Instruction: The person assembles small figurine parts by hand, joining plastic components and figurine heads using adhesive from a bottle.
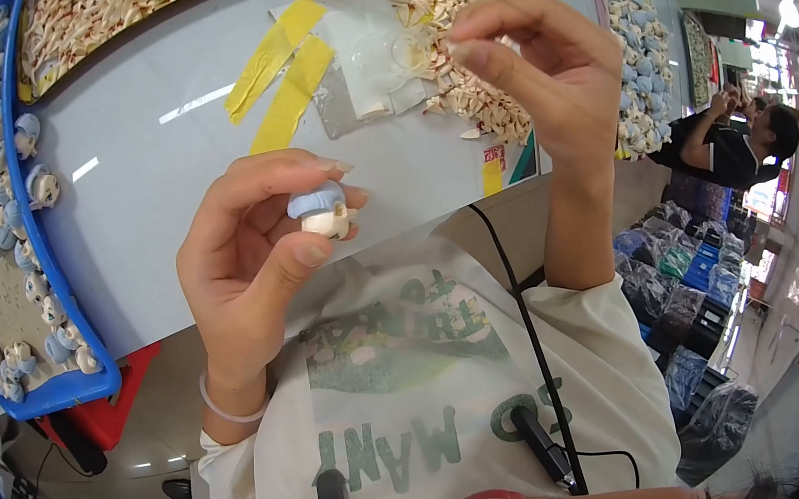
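Observation:
Between the fingertips and thumb of my left hand point(251, 234) is a small doll head point(322, 211) with a pale blue cap and a cream face, held above the table's near edge. My right hand point(547, 68) is raised to its right, thumb and forefinger drawn close together in a pinch. Whatever lies between those fingertips is too small to make out. Under and beside the right hand spreads a loose pile of small cream pointed pieces point(476, 103) with reddish marks. A clear plastic sheet point(377, 76) with a glossy patch lies left of the pile.
A blue tray point(94, 383) of similar heads stands at the left, with two heads point(41, 186) beside it. Yellow tape strips point(293, 92) cross the table point(138, 183). Trays of cream pieces point(98, 32) lie at the back. More blue heads point(638, 67) and a co-worker point(733, 140) are at right.

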